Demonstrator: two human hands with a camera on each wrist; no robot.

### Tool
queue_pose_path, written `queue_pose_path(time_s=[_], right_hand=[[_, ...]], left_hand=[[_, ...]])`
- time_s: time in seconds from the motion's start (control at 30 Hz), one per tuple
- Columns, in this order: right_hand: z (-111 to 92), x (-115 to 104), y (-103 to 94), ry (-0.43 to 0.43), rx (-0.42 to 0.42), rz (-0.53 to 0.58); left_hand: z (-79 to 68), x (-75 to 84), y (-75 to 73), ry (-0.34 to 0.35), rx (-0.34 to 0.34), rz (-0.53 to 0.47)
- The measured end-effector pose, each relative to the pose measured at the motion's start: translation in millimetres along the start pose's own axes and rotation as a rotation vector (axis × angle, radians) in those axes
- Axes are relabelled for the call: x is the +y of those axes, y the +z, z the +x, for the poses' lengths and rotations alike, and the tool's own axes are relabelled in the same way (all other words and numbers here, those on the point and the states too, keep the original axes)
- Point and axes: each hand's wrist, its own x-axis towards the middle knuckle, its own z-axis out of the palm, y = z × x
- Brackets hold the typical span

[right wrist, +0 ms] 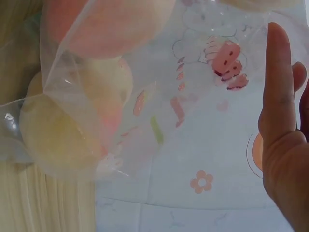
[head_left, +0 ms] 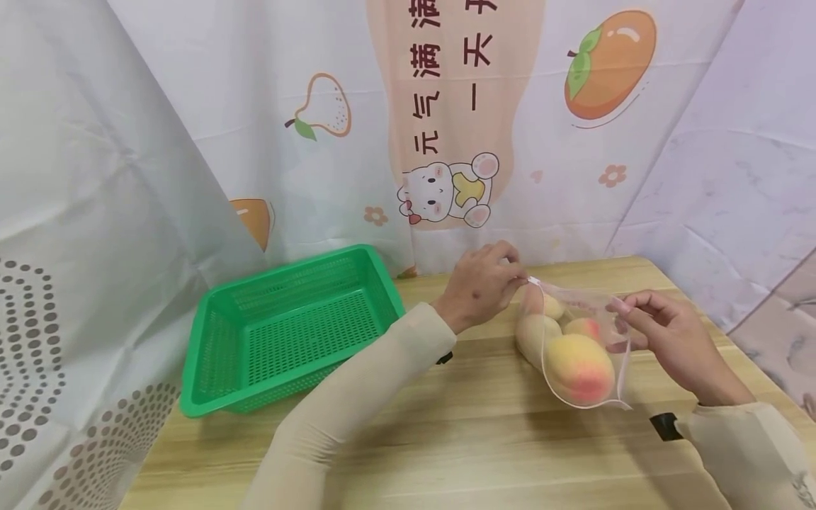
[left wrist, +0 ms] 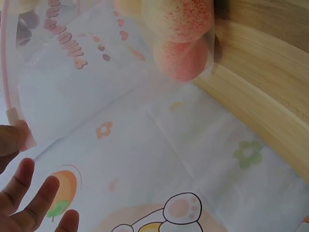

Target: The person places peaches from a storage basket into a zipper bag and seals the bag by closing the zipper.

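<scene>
A clear zip bag (head_left: 593, 301) with pink print holds several yellow-and-red peaches (head_left: 580, 368) over the right part of the table. At its far left corner, my left hand (head_left: 481, 287) pinches the bag by the white zip slider (head_left: 534, 281); its other fingers spread loosely in the left wrist view. On the opposite side, my right hand (head_left: 672, 340) grips the bag's edge between thumb and fingers. The bag is stretched between both hands. In the left wrist view, a reddish peach (left wrist: 181, 60) shows through the plastic.
A green perforated basket (head_left: 293, 379) stands on the left of the wooden table (head_left: 472, 439), with nothing in it. Behind the table hangs a printed curtain (head_left: 344, 177) with fruit drawings and a cartoon figure.
</scene>
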Motion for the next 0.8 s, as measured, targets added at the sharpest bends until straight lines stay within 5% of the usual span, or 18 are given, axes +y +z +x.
queue_pose_path(time_s=[0.27,0.8], right_hand=[[-17.1,-1.7,-1.8,0.021,0.069,-0.287],[-77.8,9.3,14.7,-0.177,0.096,-0.697]], left_hand=[[1.7,3.3,3.0,-0.053,0.042,-0.007],[-0.9,1.8,6.4,-0.091,0.056,-0.047]])
